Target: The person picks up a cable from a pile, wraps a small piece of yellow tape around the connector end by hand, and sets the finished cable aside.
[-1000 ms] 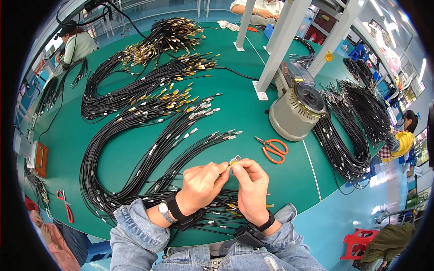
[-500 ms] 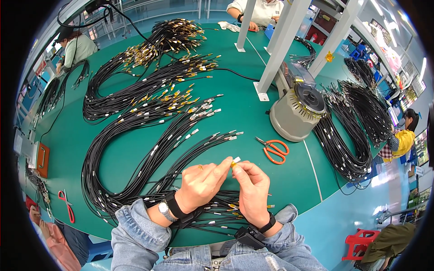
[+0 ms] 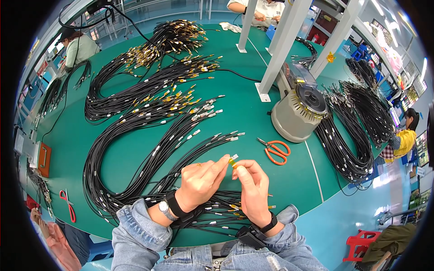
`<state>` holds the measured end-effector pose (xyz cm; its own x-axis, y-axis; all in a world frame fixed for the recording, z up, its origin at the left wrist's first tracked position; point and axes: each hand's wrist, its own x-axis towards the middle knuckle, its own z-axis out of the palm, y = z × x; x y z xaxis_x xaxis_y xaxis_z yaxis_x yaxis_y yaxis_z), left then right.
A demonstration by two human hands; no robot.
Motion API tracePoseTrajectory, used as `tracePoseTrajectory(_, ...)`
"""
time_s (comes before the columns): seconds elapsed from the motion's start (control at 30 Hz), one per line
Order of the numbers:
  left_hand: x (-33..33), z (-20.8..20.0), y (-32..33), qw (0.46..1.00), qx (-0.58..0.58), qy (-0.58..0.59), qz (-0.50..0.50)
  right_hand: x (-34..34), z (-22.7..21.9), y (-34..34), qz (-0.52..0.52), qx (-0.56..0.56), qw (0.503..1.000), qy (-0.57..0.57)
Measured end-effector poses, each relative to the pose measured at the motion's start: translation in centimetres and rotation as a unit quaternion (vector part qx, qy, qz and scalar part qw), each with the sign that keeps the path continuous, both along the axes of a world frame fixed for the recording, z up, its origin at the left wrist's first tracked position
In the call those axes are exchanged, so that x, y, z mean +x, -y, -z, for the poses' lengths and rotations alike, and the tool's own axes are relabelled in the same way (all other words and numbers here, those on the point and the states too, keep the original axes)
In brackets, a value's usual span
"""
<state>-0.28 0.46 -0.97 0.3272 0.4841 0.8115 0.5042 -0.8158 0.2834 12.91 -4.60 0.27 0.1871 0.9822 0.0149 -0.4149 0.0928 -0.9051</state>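
Note:
A small cable end [image 3: 233,157] with a white tip and a yellow, tape-like band is pinched between my two hands, above the middle of the near table. My left hand [image 3: 201,180] presses its fingertips against the left side of the band. From the right, my right hand [image 3: 253,187] grips just below the band with thumb and forefinger. The rest of that cable is hidden by my fingers. Beneath my wrists lie black cables [image 3: 217,198] with white and yellow tips. Just left, a curved bundle of black cables [image 3: 97,167] fans its tips toward my hands.
Orange-handled cutters [image 3: 276,153] lie right of my hands, with a round grey tape dispenser [image 3: 296,118] behind them. Red-handled scissors [image 3: 68,205] rest at far left. Metal posts [image 3: 289,45] rise from the green table [image 3: 244,108]. More cable bundles [image 3: 348,153] lie right. Other people sit around.
More of the yellow band now shows between my fingertips, and the white tip sits slightly lower. My right thumb and fingers have shifted a little down. Across the table, another person's hands have moved.

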Motion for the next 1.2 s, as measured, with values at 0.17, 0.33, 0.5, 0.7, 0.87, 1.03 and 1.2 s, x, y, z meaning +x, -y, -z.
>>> tracePoseTrajectory(0.17, 0.4, -0.3, 0.2, 1.000, -0.009, 0.024, -0.001, 0.3, 0.3, 0.0, 0.013, -0.006, 0.999, 0.047)
tracePoseTrajectory(0.33, 0.6, -0.2, 0.5, 0.995, -0.066, 0.070, 0.007, 0.3, 0.2, 0.0, 0.017, -0.007, 0.999, 0.036)
tracePoseTrajectory(0.5, 0.6, -0.3, 0.7, 0.991, -0.111, 0.074, 0.016, 0.3, 0.3, 0.0, 0.020, 0.001, 0.999, 0.032)
tracePoseTrajectory(0.7, 0.6, -0.5, 1.2, 0.977, -0.198, 0.073, 0.036, 0.2, 0.0, -0.1, 0.023, 0.019, 0.999, 0.036)
tracePoseTrajectory(0.87, 0.7, -0.8, 1.6, 0.963, -0.252, 0.084, 0.040, 0.2, 0.1, -0.1, 0.023, 0.025, 0.999, 0.035)
tracePoseTrajectory(1.03, 0.8, -1.1, 1.7, 0.948, -0.298, 0.102, 0.053, 0.3, 0.2, 0.0, 0.024, 0.036, 0.998, 0.035)
tracePoseTrajectory(1.2, 0.7, -1.5, 1.8, 0.919, -0.363, 0.129, 0.084, 0.2, 0.2, 0.0, 0.027, 0.032, 0.998, 0.039)
